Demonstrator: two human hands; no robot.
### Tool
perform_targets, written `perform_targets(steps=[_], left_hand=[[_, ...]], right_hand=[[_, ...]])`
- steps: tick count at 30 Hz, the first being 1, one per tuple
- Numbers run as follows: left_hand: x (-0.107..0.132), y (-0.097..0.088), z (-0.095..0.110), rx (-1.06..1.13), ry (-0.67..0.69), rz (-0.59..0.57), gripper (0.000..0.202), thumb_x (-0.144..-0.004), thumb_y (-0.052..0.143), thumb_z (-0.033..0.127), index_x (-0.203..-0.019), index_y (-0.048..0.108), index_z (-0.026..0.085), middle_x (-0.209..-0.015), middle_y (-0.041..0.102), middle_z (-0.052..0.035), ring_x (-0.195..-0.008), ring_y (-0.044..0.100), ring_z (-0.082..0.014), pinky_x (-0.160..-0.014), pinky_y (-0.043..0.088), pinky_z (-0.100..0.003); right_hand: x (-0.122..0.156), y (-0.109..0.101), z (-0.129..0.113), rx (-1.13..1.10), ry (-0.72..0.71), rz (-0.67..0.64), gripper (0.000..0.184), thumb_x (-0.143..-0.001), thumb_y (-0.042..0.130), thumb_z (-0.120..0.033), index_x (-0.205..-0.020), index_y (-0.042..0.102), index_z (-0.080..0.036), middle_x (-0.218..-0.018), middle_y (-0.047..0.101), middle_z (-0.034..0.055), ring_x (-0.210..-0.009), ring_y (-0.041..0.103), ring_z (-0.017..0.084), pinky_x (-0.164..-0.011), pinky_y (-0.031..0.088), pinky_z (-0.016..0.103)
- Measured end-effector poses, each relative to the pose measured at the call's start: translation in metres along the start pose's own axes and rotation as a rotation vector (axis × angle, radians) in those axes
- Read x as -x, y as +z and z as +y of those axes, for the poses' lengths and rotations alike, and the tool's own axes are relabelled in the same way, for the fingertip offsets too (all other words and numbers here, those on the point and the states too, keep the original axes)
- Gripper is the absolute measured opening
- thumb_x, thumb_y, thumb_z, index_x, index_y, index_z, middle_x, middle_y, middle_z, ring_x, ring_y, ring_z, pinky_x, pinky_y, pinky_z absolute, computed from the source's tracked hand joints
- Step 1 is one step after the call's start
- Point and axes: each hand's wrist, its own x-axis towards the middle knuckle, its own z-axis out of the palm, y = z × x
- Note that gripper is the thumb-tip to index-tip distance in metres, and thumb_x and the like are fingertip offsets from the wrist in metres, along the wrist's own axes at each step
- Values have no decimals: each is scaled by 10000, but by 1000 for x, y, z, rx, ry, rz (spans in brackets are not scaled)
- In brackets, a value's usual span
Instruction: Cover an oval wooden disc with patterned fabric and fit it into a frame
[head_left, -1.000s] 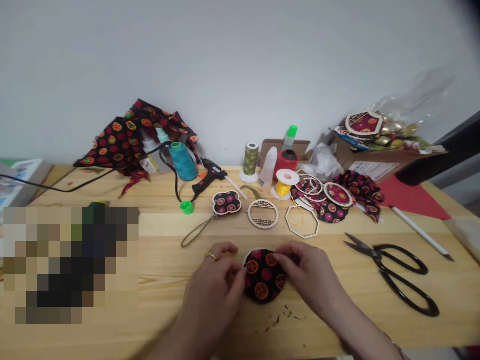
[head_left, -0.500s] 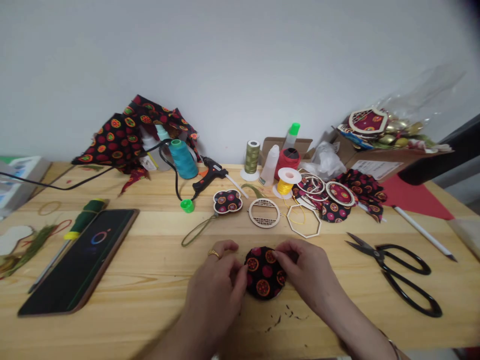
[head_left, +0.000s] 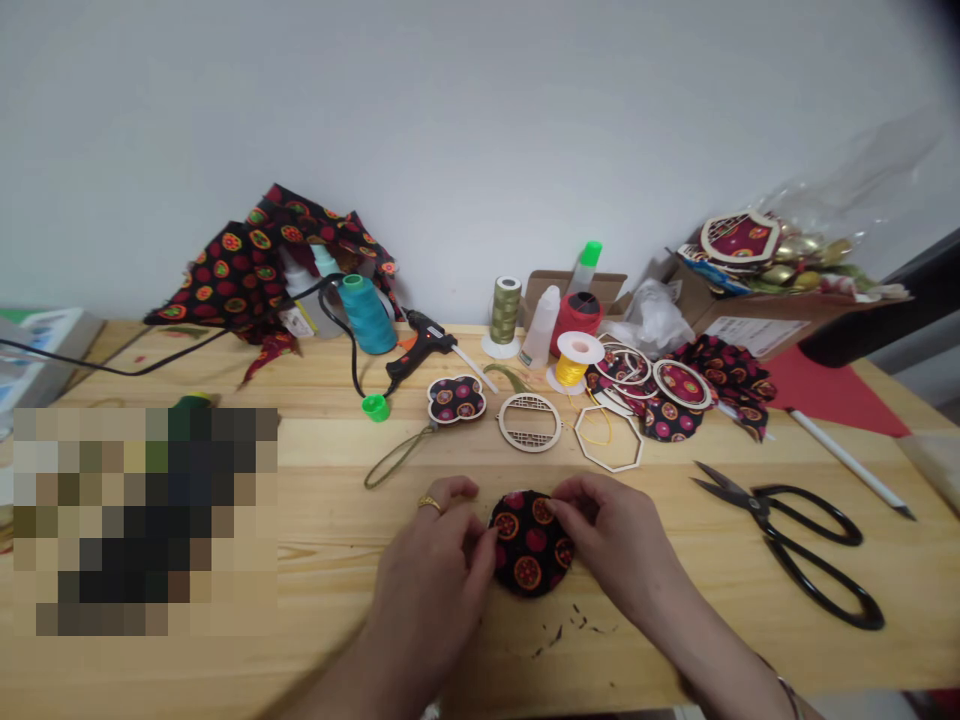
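A round disc covered in dark patterned fabric (head_left: 531,550) lies on the table between my hands. My left hand (head_left: 439,555), with a ring on one finger, has its thumb and curled fingers closed at the disc's left edge. At the upper right edge, the thumb and fingers of my right hand (head_left: 611,540) pinch the fabric rim. Small dark scraps (head_left: 559,635) lie just below the disc. Beyond my hands are an oval wooden lattice frame (head_left: 529,398), an octagonal wooden frame (head_left: 609,467) and a flower-shaped fabric piece (head_left: 456,399) with a cord loop.
Black-handled scissors (head_left: 759,510) and a white pencil (head_left: 847,462) lie to the right. At the back stand a glue gun (head_left: 424,348), a teal thread cone (head_left: 367,315), a yellow thread spool (head_left: 574,368) and a cardboard box (head_left: 750,325). The left side is pixelated.
The view has shifted very slightly. Both hands keep nearly the same place at the disc's edges. The left part of the table is now masked by pixelation.
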Motion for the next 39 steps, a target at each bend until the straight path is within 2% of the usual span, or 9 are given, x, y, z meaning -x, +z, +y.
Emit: perform_targets(steps=[9, 14, 16, 18, 22, 26, 30, 35, 39], left_hand=[[1, 3, -1, -34, 46, 47, 202, -819, 479, 178, -643, 577, 176, -1054, 615, -126, -892, 644, -241, -732, 530, -426], [2, 4, -4, -73, 106, 142, 112, -808, 530, 196, -712, 577, 161, -1020, 611, -142, -861, 651, -248, -704, 554, -412], [4, 5, -4, -103, 177, 230, 87, -808, 547, 206, -845, 592, 141, -1050, 605, -157, -880, 644, -254, -700, 564, -401], [6, 6, -3, -129, 342, 289, 190, -821, 516, 153, -996, 586, 126, -1090, 610, -159, -926, 629, -249, -752, 562, -393], [6, 14, -4, -136, 685, 269, 328, -834, 386, 31, -1085, 585, 103, -1077, 666, -129, -1054, 575, -229, -875, 528, -374], [2, 23, -8, -174, 761, 194, 310, -887, 375, 131, -1112, 583, 84, -1099, 676, -141, -1078, 574, -239, -831, 555, -383], [3, 29, -12, -179, 727, 158, 336, -898, 353, 128, -1162, 556, 84, -1154, 654, -146, -1122, 553, -240, -859, 542, -393], [7, 31, -11, -183, 687, 142, 346, -898, 359, 118, -1186, 550, 113, -1183, 642, -126, -1138, 545, -240, -883, 526, -392], [7, 25, -6, -108, 626, 38, 355, -886, 436, 166, -1230, 522, 142, -1240, 608, -122, -1191, 504, -233, -937, 488, -399]], right_hand=[[3, 1, 1, 22, -7, 20, 123, -771, 556, -244, -692, 645, -211, -640, 656, -3, -586, 574, 162, -568, 409, 279], [2, 1, 0, 37, -15, 24, 110, -767, 564, -232, -707, 653, -210, -654, 659, -1, -603, 578, 165, -574, 411, 281], [2, 0, 0, 32, -13, 23, 111, -769, 563, -228, -704, 651, -208, -653, 658, -1, -600, 577, 164, -576, 412, 282], [3, 0, 0, 25, -15, 24, 111, -770, 562, -226, -706, 650, -207, -658, 660, 0, -604, 579, 165, -580, 416, 285], [3, 0, 1, 20, -26, 19, 116, -776, 556, -223, -714, 653, -205, -678, 668, 4, -623, 589, 168, -600, 428, 292], [2, 2, 1, 23, -29, 26, 121, -776, 554, -217, -712, 654, -201, -679, 672, 11, -619, 595, 171, -591, 438, 295], [2, 0, 0, 6, -51, 55, 120, -782, 555, -223, -716, 652, -199, -662, 665, 9, -608, 599, 171, -587, 459, 301], [17, -5, -1, -11, -286, 171, 196, -872, 456, -222, -977, 610, -163, -915, 673, 75, -840, 625, 181, -749, 508, 312], [38, -1, 2, 84, -591, 42, 442, -904, 436, -262, -1326, 371, -148, -1285, 531, 129, -1187, 487, 202, -966, 437, 339]])
